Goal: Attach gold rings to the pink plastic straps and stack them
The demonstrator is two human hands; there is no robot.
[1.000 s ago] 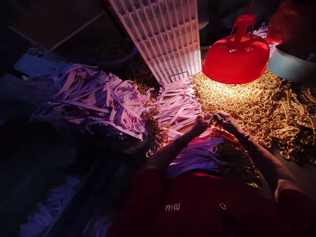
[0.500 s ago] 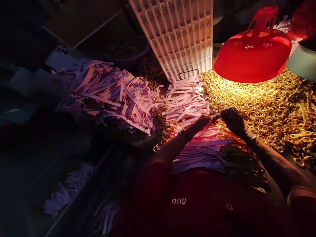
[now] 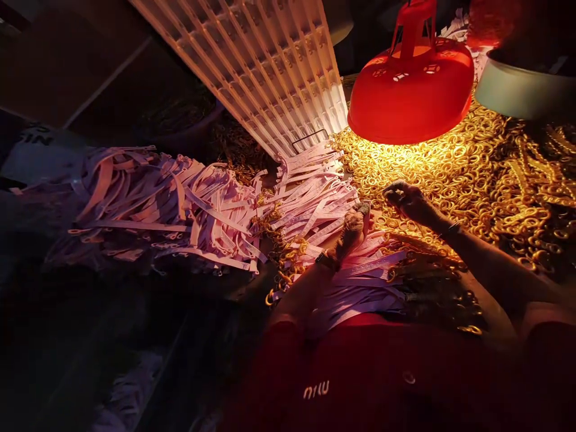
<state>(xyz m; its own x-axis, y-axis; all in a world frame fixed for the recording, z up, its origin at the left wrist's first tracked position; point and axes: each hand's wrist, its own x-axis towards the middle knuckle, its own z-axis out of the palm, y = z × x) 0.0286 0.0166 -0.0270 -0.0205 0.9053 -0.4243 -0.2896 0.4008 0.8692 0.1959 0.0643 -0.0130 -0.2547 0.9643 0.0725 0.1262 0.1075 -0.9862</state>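
Note:
My left hand (image 3: 353,228) is over a layer of pink straps (image 3: 310,201), its fingers closed with their tips near a dark fingertip covering; what they grip is hidden, though pink shows close beside them. My right hand (image 3: 407,201) hovers at the near side of a wide heap of gold-coloured rings (image 3: 450,174). Its thumb and fingers are pinched together, and anything between them is too small to make out. A short gap separates the two hands. More pink straps (image 3: 360,276) lie under my left forearm, toward my body.
A red lampshade (image 3: 411,90) hangs low above the rings, lighting them. Behind the straps leans a pale ribbed panel (image 3: 265,66). A large pile of pink straps (image 3: 171,204) sits on the left. At the back right is a pale green basin (image 3: 517,90).
My hands were together at the tips and are now apart, the left drawn back toward the straps, the right over the rings. The view has shifted, so the scene sits further left.

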